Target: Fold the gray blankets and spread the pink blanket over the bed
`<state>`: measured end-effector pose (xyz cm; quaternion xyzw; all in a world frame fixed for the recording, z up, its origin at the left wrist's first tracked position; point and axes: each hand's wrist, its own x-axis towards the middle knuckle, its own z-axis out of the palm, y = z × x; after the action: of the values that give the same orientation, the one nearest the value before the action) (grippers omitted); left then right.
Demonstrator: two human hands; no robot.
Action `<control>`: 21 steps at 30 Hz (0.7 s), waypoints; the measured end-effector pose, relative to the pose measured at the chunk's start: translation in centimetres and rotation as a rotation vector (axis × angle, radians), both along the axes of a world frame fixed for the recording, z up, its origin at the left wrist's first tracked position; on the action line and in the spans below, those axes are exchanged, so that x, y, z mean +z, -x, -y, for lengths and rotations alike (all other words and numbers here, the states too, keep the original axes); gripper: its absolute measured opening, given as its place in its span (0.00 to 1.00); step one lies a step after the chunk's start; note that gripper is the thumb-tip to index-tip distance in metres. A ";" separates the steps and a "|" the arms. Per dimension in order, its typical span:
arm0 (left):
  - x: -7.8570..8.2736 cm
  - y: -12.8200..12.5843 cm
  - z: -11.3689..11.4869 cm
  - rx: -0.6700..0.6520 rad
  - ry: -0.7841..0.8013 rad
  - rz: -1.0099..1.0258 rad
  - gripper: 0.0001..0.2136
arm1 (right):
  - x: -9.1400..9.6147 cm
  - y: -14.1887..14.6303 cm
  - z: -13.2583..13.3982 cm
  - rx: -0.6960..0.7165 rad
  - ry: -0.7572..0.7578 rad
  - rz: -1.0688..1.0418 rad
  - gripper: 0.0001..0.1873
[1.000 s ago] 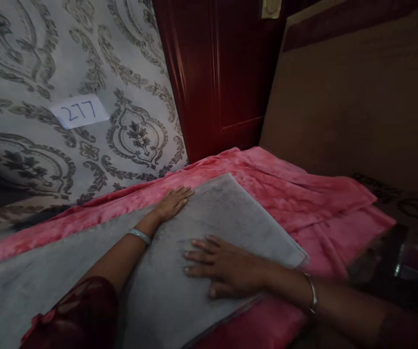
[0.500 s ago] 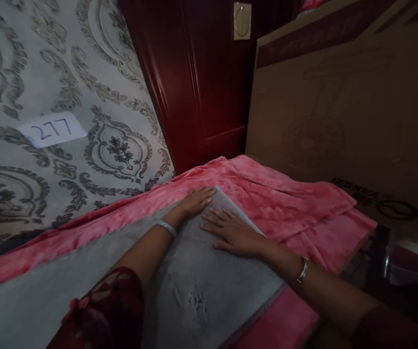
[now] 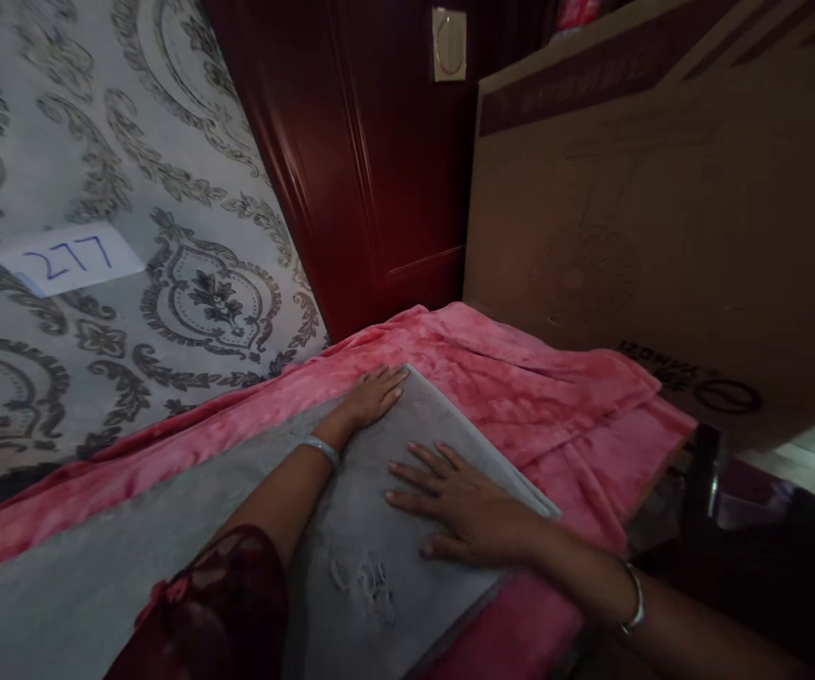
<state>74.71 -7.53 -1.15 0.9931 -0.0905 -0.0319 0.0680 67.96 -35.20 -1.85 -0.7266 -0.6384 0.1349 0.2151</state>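
A grey plush cloth (image 3: 166, 529) lies flat over a pink blanket (image 3: 520, 387) on a raised surface. My left hand (image 3: 373, 395) rests open, palm down, on the cloth's far corner, fingers together and stretched out. My right hand (image 3: 458, 501) lies open on the cloth near its right edge, fingers spread flat. A silver bangle sits on each wrist. Small dents mark the cloth's nap just in front of my left sleeve.
A patterned grey wall (image 3: 130, 189) with a paper label reading 277 (image 3: 71, 257) stands behind. A dark red door (image 3: 371, 161) is at the back. A large cardboard box (image 3: 662, 208) stands at the right against the blanket. Dark floor lies at lower right.
My right hand slid up toward my left hand at the far corner, then back toward me along the cloth's right edge. My left hand stayed at the corner.
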 end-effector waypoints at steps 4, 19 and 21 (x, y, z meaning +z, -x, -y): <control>1.8 0.2 1.6 0.066 -0.094 -0.051 0.26 | -0.3 2.0 1.0 -0.035 0.012 0.007 0.35; 2.9 18.4 -6.5 0.255 -0.087 0.096 0.27 | 1.4 1.7 -5.2 -0.170 -0.203 0.182 0.31; 2.0 18.8 -6.4 0.261 -0.083 0.071 0.27 | 1.1 1.7 -7.7 -0.155 -0.119 0.267 0.30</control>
<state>55.94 -1.12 0.88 0.9988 0.0386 0.0088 0.0271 66.22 -27.55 -0.73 -0.7710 -0.6104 -0.0180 0.1808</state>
